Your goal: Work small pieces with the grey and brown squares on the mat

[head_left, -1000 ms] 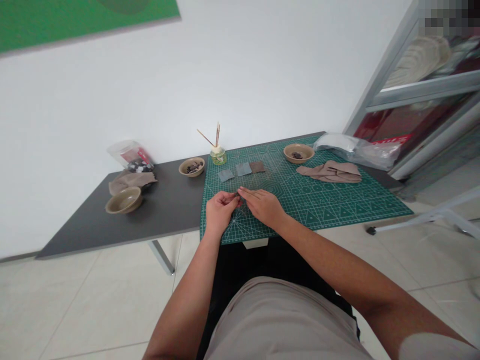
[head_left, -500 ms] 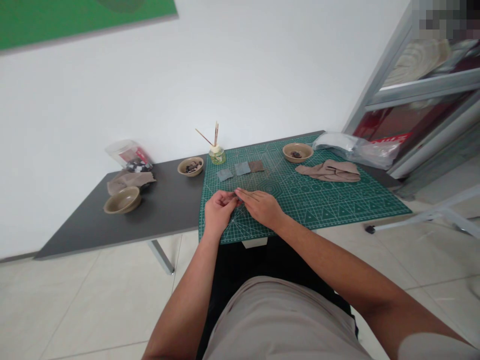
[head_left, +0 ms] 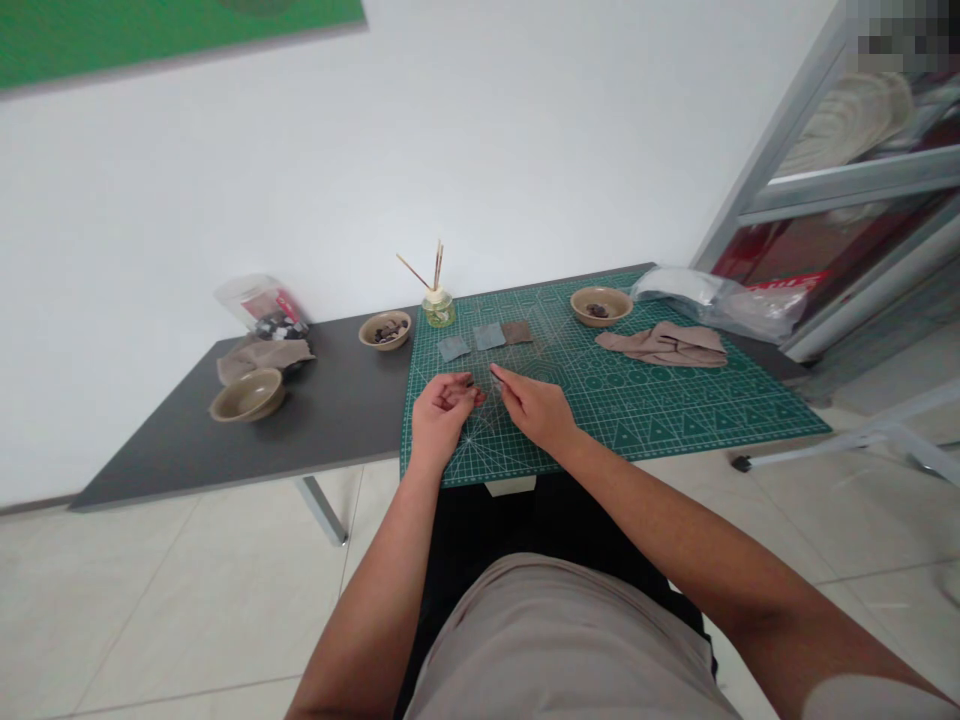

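Observation:
Over the green cutting mat (head_left: 667, 410), my left hand (head_left: 442, 408) is closed with its fingers curled, and a bit of something dark shows at its fingertips. My right hand (head_left: 541, 408) pinches a small dark piece (head_left: 496, 374), too small to name. A narrow gap separates the two hands. Just beyond them on the mat lie two small grey-blue squares, the left one (head_left: 454, 348) apart and the other grey-blue square (head_left: 490, 336) beside a brown square (head_left: 517, 332).
A bowl of small dark stone-like pieces (head_left: 385, 331) stands left of a reed diffuser (head_left: 438, 308). Another bowl (head_left: 601, 306) with a few pieces, a brown cloth (head_left: 667, 345) and a plastic bag (head_left: 720, 300) lie right. Far left are a bowl (head_left: 247, 397), cloth (head_left: 262, 357) and clear container (head_left: 259, 303).
My hands were together at the fingertips and have come apart. The right hand has drawn slightly right with a small dark piece in its pinch. The view has shifted slightly.

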`<state>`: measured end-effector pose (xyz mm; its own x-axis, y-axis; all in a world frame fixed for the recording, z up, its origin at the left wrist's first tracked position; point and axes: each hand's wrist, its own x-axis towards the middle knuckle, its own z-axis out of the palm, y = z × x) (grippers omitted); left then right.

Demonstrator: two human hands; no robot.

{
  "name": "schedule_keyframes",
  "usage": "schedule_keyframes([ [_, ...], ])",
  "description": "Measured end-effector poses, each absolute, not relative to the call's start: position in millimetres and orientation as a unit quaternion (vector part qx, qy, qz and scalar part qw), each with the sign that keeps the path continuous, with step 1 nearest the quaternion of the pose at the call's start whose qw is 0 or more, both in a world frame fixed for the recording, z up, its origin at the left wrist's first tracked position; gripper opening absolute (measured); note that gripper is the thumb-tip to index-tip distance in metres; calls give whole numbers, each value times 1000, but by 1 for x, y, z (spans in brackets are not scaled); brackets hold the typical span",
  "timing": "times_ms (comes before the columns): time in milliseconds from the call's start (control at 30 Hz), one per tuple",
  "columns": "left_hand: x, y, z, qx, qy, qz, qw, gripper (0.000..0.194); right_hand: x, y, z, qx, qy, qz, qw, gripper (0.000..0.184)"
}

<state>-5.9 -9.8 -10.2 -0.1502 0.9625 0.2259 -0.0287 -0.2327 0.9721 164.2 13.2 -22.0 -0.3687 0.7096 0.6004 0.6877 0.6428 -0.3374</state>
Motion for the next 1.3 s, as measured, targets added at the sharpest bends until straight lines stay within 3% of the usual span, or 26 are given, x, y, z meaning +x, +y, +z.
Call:
schedule_keyframes([
  [133,-4,-11,-11,497,491,571,431,29,165,13,-22,-403,-837,2,369,43],
  [333,-3,-14,-7,551,542,533,344,10,162,10,-20,-325,-876,-27,355,41],
  [467,-4,-15,-7,572,564,513,303,9,160,10,-21,-301,-890,-56,337,36],
  [933,-2,-12,-10,490,535,554,407,23,160,12,-25,-316,-879,-69,349,39],
  [1133,-5,-14,-13,546,560,530,328,19,160,12,-27,-270,-889,-89,358,38],
  [1300,-6,-12,-15,511,504,558,417,24,160,12,-26,-289,-879,-77,371,40],
])
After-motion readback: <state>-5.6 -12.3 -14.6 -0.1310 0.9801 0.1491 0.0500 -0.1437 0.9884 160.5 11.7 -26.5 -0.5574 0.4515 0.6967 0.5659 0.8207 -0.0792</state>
